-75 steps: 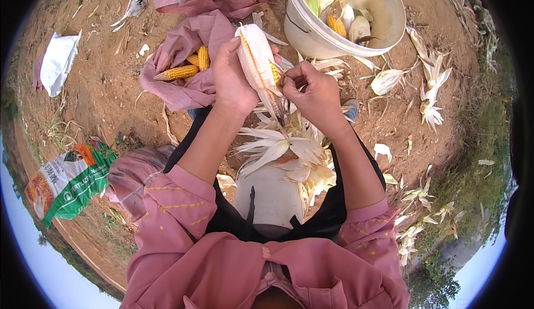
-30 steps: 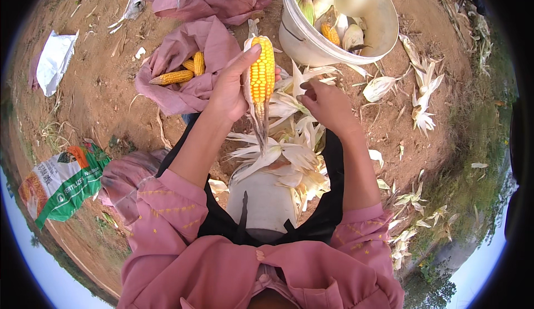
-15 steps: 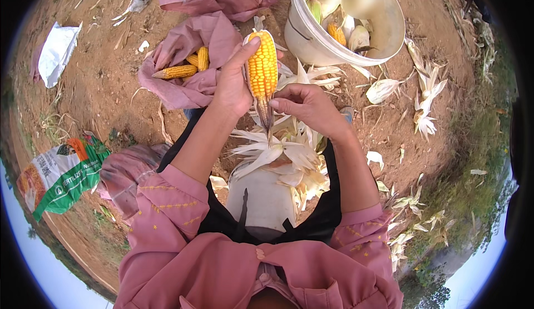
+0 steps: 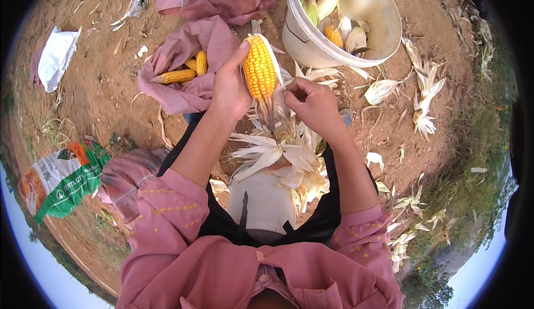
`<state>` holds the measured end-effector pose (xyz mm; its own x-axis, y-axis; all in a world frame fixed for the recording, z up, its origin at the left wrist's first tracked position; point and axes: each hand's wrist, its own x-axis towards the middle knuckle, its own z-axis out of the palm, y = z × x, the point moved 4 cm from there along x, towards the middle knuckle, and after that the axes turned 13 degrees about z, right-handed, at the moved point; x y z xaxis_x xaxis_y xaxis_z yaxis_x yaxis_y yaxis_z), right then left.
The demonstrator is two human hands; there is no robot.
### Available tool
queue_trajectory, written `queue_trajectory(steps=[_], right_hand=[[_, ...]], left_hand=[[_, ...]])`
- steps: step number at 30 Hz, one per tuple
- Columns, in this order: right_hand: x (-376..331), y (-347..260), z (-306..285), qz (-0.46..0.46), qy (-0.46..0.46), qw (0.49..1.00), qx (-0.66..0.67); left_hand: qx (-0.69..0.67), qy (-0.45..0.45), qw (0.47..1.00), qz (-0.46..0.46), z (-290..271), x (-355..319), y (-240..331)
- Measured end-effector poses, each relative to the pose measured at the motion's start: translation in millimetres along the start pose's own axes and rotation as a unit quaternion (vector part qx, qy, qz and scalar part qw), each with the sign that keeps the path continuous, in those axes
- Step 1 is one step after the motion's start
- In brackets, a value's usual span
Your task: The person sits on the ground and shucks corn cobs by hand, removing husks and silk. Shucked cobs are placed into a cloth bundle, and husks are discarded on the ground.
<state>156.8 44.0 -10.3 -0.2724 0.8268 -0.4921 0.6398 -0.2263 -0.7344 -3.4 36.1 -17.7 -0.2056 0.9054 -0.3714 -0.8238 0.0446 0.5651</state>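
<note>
Okay, your left hand [image 4: 230, 88] grips partly husked yellow cob [image 4: 260, 70]; your right hand [image 4: 315, 106] pinches pale husk [image 4: 279, 96] along its side; white bucket [image 4: 303, 47] ahead.

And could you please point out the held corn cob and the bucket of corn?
Held corn cob [image 4: 260, 70], head view: yellow kernels midway along.
Bucket of corn [image 4: 306, 52], head view: outer wall.
</note>
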Motion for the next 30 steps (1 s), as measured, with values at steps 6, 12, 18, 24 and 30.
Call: queue_trajectory(steps=[6, 12, 18, 24, 30], right_hand=[[0.8, -2.7, -3.8, 0.021, 0.0, 0.992, 0.128], [-2.2, -6.3, 1.7, 0.023, -0.13, 0.983, 0.127], [1.3, -4.7, -22.9, -0.021, 0.126, 0.992, -0.016], [2.8, 0.9, -44.8, -0.016, 0.281, 0.959, 0.038], [0.9, 8.0, -61.8, -0.014, 0.353, 0.932, 0.079]], left_hand=[[-0.01, 0.036, 0.999, 0.01, -3.9, 0.7, 0.7], [-0.005, -0.013, 1.0, -0.024, -5.7, -0.6, 0.7], [0.02, 0.041, 0.997, -0.056, 6.4, -6.1, -0.1], [0.3, -0.056, 0.944, -0.128, 11.5, -20.2, -11.0], [0.321, -0.176, 0.915, -0.17, 24.0, -29.5, -15.2]])
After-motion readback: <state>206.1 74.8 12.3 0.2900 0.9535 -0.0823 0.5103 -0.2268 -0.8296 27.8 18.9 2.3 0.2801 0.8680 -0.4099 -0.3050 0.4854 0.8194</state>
